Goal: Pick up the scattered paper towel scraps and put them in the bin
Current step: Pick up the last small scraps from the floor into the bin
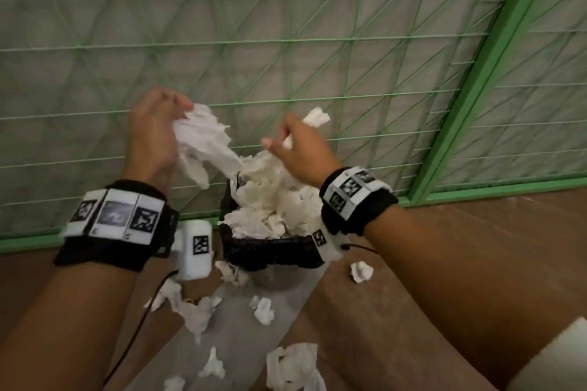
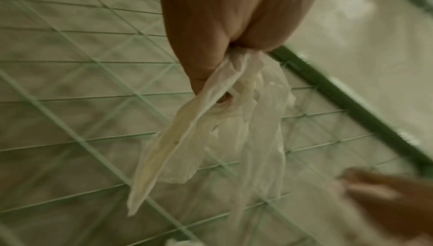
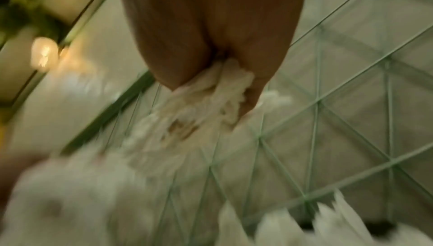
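Observation:
A small black bin (image 1: 273,251) stands on the brown floor against a green mesh fence, heaped above its rim with white paper towel scraps (image 1: 270,200). Above and left of the bin, my left hand (image 1: 155,133) grips a long torn paper towel scrap (image 1: 203,149) that hangs down toward the heap; in the left wrist view the fingers pinch this scrap (image 2: 236,116). My right hand (image 1: 295,149) is above the bin and holds a crumpled paper towel scrap (image 1: 316,117), which the right wrist view shows bunched (image 3: 222,92) in the curled fingers. Several loose scraps (image 1: 193,311) lie on the floor.
The green wire mesh fence (image 1: 286,51) with its green frame post (image 1: 489,67) rises right behind the bin. More scraps lie in front of the bin (image 1: 263,309), to its right (image 1: 360,271) and near the bottom edge (image 1: 295,365). Cables run from my wristbands.

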`<state>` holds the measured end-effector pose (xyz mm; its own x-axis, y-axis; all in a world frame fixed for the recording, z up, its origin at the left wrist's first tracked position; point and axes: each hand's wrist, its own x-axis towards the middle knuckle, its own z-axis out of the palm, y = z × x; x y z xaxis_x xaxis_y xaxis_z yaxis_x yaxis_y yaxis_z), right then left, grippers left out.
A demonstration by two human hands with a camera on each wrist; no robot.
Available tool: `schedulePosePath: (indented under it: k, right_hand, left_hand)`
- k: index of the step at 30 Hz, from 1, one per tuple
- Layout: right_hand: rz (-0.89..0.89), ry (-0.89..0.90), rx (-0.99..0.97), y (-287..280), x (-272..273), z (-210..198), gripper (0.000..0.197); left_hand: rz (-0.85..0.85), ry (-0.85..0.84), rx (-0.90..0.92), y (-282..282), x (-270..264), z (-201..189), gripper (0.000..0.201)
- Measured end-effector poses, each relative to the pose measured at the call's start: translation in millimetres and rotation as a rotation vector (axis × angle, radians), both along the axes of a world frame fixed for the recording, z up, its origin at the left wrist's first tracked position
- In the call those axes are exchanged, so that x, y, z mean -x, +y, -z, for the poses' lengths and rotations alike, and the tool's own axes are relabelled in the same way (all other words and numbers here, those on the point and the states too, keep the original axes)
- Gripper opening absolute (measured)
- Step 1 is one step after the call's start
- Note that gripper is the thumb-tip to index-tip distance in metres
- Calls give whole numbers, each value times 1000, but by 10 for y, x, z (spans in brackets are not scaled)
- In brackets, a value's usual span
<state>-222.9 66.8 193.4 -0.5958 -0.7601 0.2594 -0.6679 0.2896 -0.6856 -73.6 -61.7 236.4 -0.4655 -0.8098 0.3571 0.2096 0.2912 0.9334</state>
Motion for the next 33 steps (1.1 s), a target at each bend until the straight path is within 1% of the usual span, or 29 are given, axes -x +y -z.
schedulePosePath:
  k: [1, 2, 3, 4, 5, 7, 8, 10, 11, 12, 13, 15, 16, 17, 18, 19, 21, 22, 23, 24, 26, 28, 29, 31, 32, 33]
  right_hand:
    - [-63, -15, -109, -17, -62, 87, 33]
    - [-127, -23, -221, -31, -82, 168, 40]
    - [-181, -33, -292, -26, -67, 218, 44]
    - [-209, -87, -308, -28, -2, 251, 45]
    - [-201, -184, -223, -25, 67, 261, 46]
    - [-69, -495, 88, 22, 243, 220, 47]
    - [21, -593, 232, 72, 366, 190, 44]
    - [210, -664, 388, 240, 651, 150, 37]
    - [275, -652, 418, 349, 848, 196, 35]
    - [329, -604, 376, 436, 1066, 336, 33]
    - [375, -527, 255, 526, 1282, 540, 29]
    - [448, -411, -142, 743, 1654, 1100, 22]
    - [476, -373, -323, 877, 1813, 1430, 23]
    - [501, -344, -465, 1015, 1905, 1721, 25]
    - [529, -332, -575, 1147, 1964, 1993, 29]
    - [546, -327, -644, 1253, 1967, 2215, 38]
    - [560, -310, -709, 1373, 1923, 2527, 61]
    - [562, -257, -726, 1380, 1912, 2636, 69]
    - [557, -201, -750, 1371, 1929, 2740, 73]
    - [548, -172, -775, 1353, 1968, 2857, 73]
    - [444, -184, -786, 1327, 2075, 3126, 73]
    - [357, -213, -776, 1280, 2022, 3151, 68]
    - [331, -187, -779, 1268, 1966, 3119, 62]
    - [303, -117, -776, 1269, 1814, 3059, 49]
    - [296, -52, -757, 1277, 1709, 3017, 42]
    - [273, 16, -749, 1292, 1614, 2995, 40]
  left_hand:
    - [56, 51, -29, 104, 71, -71, 26]
    - [119, 49, -51, 197, 131, -91, 20]
    - [189, -9, -71, 262, 198, -33, 16]
    - [250, -129, -71, 318, 259, 72, 16]
    - [289, -302, -20, 347, 310, 220, 18]
    - [329, -723, 234, 341, 374, 626, 23]
    - [380, -880, 358, 332, 390, 825, 28]
    - [500, -1045, 528, 307, 402, 1130, 36]
    - [538, -1098, 581, 273, 421, 1242, 38]
    - [565, -1138, 621, 247, 443, 1308, 37]
    - [587, -1176, 650, 207, 479, 1366, 34]
    - [623, -1251, 729, 167, 573, 1460, 31]
    - [635, -1301, 781, 159, 623, 1503, 32]
    - [633, -1357, 835, 160, 671, 1543, 33]
    - [613, -1415, 886, 176, 717, 1574, 35]
    - [574, -1464, 920, 196, 752, 1606, 37]
    - [469, -1471, 960, 250, 804, 1631, 37]
    - [420, -1431, 964, 270, 817, 1622, 36]
    - [379, -1373, 951, 275, 821, 1601, 34]
    - [346, -1312, 918, 267, 812, 1564, 31]
    - [309, -1207, 819, 221, 763, 1458, 32]
    - [309, -1124, 731, 161, 693, 1327, 36]
    - [328, -1090, 683, 133, 657, 1251, 41]
    - [380, -1048, 586, 88, 590, 1098, 50]
    - [396, -1017, 542, 58, 562, 1031, 52]
    - [402, -971, 510, 20, 542, 975, 54]
